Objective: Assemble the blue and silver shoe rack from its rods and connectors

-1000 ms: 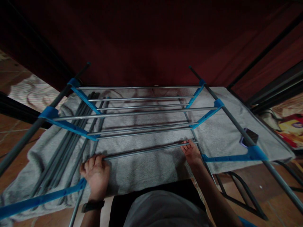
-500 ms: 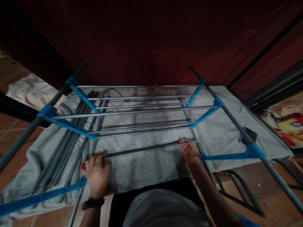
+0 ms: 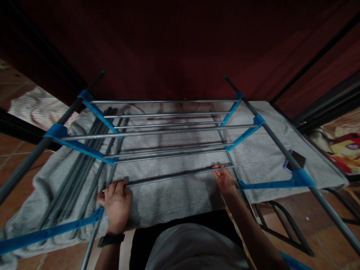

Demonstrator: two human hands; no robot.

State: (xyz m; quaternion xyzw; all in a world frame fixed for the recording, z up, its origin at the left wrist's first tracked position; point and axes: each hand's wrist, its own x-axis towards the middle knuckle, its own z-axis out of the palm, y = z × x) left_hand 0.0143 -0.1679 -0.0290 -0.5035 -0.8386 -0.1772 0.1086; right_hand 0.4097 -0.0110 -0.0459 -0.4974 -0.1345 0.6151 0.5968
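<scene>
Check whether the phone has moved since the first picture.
No. Judged against the blanket's right corner, the phone shows no clear shift either way; the gray post still crosses it in view.

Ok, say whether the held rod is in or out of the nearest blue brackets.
Out: the held rod lies visibly apart from the left bracket and right bracket.

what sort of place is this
Probably a room in a home: a fluffy grey blanket is spread out, a phone lies on it, and the floor looks tiled.
</scene>
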